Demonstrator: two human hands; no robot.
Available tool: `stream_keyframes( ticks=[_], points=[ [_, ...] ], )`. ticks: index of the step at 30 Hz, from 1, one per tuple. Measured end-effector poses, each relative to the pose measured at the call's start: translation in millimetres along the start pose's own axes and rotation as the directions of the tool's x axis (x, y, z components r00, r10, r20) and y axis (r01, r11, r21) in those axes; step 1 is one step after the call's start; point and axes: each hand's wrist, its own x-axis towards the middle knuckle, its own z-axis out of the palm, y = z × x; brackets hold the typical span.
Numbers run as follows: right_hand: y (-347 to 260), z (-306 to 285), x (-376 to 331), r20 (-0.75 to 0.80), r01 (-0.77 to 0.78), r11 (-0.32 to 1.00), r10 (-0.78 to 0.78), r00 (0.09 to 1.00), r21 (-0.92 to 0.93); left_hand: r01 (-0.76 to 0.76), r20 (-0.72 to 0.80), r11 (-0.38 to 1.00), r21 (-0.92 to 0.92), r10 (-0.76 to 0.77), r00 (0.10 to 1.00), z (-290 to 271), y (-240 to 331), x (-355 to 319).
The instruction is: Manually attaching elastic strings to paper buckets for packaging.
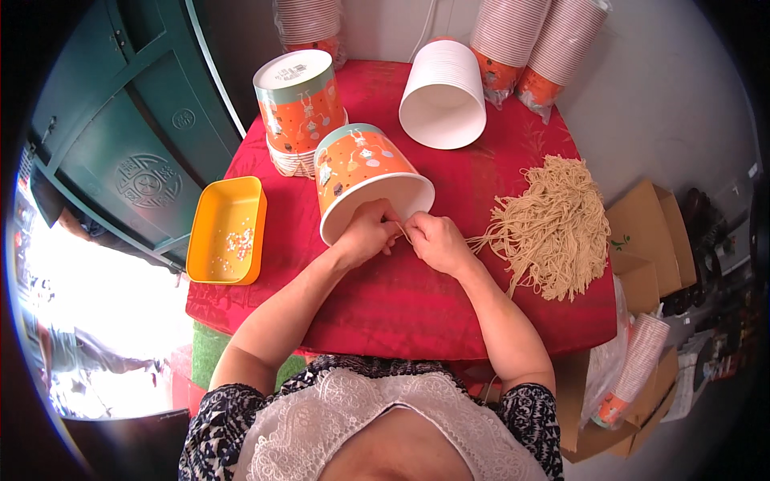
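A large orange paper bucket with a pale green base lies tilted on the table, its open mouth towards me. At that mouth, my left hand is closed with thumb and fingers together on a thin beige string. My right hand, just outside the rim on the right, pinches the same string. The string's end and the far side of the left fingers are hidden. To the right lies a big tangled heap of beige strings, with a few strands trailing towards my right hand.
An upside-down bucket stack stands back left, and white nested buckets lie back right. A yellow tray of small beads sits left on the red tablecloth. Wrapped cup stacks stand behind; cardboard boxes are beyond the right edge.
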Motion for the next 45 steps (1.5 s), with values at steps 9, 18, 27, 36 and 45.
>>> stream_keyframes(
  ticks=[9,18,27,36,45],
  points=[
    [-5,-7,-5,0.093,0.037,0.994,-0.047,0.995,0.103,0.008,0.012,0.998,-0.066,-0.008,1.000,-2,-1,0],
    [-3,8,-3,-0.264,0.148,0.982,-0.174,0.949,-0.115,-0.056,-0.013,0.998,0.023,0.057,0.998,-1,0,-6],
    [4,18,0,-0.264,0.115,0.991,-0.128,0.956,-0.064,-0.407,-0.127,0.850,0.335,0.469,0.874,13,-18,-1],
    [4,17,1,-0.262,0.129,0.989,-0.144,0.954,-0.072,-0.475,-0.119,0.574,0.667,0.711,0.693,16,-19,0],
    [2,16,0,-0.267,0.117,0.990,-0.134,0.954,-0.079,-0.400,-0.157,0.630,0.666,0.643,0.750,17,-23,-2]
  ],
)
